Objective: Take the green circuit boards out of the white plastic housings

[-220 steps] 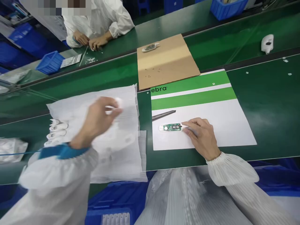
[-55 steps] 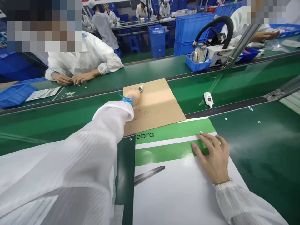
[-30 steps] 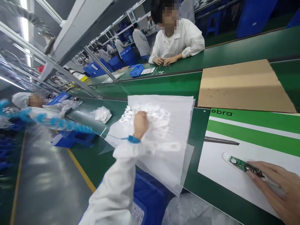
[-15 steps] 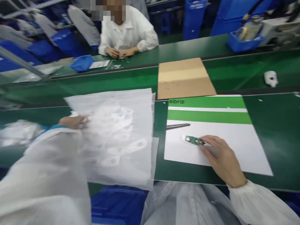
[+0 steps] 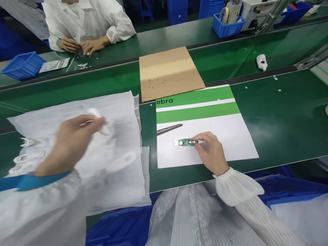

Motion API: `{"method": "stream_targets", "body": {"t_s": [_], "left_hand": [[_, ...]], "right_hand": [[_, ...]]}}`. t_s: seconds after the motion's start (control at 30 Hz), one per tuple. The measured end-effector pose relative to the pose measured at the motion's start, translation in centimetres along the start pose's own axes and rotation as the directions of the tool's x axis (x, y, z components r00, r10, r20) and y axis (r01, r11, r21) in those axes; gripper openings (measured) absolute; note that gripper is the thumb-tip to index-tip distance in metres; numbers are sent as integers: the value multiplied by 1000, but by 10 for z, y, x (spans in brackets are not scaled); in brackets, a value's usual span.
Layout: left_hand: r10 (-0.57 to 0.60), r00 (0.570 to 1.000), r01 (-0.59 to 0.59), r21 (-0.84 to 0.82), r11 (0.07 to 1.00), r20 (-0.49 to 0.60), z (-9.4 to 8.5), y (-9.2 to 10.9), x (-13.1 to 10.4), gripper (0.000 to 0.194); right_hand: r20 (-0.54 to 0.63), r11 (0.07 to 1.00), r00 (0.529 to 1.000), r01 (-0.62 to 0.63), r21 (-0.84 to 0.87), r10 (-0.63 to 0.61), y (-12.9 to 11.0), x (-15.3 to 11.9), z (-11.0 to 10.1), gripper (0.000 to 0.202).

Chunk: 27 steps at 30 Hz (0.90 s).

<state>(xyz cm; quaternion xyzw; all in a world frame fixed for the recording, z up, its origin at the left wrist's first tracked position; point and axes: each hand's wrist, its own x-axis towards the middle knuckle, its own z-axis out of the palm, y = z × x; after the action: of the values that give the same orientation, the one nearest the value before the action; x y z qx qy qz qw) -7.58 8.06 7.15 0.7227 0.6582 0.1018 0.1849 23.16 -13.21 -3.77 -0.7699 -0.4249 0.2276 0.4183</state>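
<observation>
My left hand (image 5: 74, 136), smeared by motion, pinches a white plastic shell piece (image 5: 104, 126) above the white foam sheet (image 5: 128, 136). On the white and green sheet (image 5: 238, 143), my right hand (image 5: 208, 150) has thumb and fingers closed on one end of a white plastic housing (image 5: 176, 142). A green circuit board (image 5: 188, 142) lies face up inside that housing. Behind it, dark tweezers (image 5: 170, 129) rest at the sheet's left edge. More white shells (image 5: 28, 157) lie on the left of the foam, partly hidden by my left arm.
A cardboard sheet (image 5: 169, 73) leans across the green channel behind the mat. At the right in that channel sits a white device (image 5: 261, 62). Across from me a co-worker's hands (image 5: 87, 45) handle small parts near a blue basket (image 5: 24, 66); another blue basket (image 5: 228, 26) holds tape.
My left hand has risen from the far left of the foam and moved over it with a white shell piece. My view has turned right. My right hand still grips the housing.
</observation>
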Motion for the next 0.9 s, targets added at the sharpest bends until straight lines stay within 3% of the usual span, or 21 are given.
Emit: {"method": "stream_targets", "body": {"t_s": [0.07,0.1,0.17,0.27,0.33,0.4,0.53,0.73,0.9], "left_hand": [[262,962,-254,-101,962,75,48,53,-13,30],[444,890,-423,-175,889,105,70,75,-22,22],[661,732,-640,-165,751,166,105,106,-42,23],[835,501,-827,-157,539,229,141,125,-64,24],[876,403,-884,-137,448,266,156,126,-69,23],[883,376,-901,-112,419,281,165,125,-69,23],[884,388,-905,-74,419,260,171,124,-69,30],[861,415,-900,-8,436,292,169,131,-75,32],[834,405,-895,-24,445,375,162,145,-73,30]], "right_hand": [[22,1000,1000,12,4,-12,1,0,-2,22],[43,999,998,35,-1,-35,3,0,-5,26],[53,996,995,84,-37,-82,9,-3,-12,35],[7,977,990,139,-162,-140,19,-7,-20,31],[-7,961,985,169,-219,-175,22,-8,-21,26],[-10,956,983,173,-239,-181,23,-8,-20,24],[-26,959,987,146,-242,-157,24,-6,-17,22],[-28,955,985,159,-252,-172,26,-6,-17,21],[-31,957,984,161,-243,-173,28,-5,-16,20]]}}
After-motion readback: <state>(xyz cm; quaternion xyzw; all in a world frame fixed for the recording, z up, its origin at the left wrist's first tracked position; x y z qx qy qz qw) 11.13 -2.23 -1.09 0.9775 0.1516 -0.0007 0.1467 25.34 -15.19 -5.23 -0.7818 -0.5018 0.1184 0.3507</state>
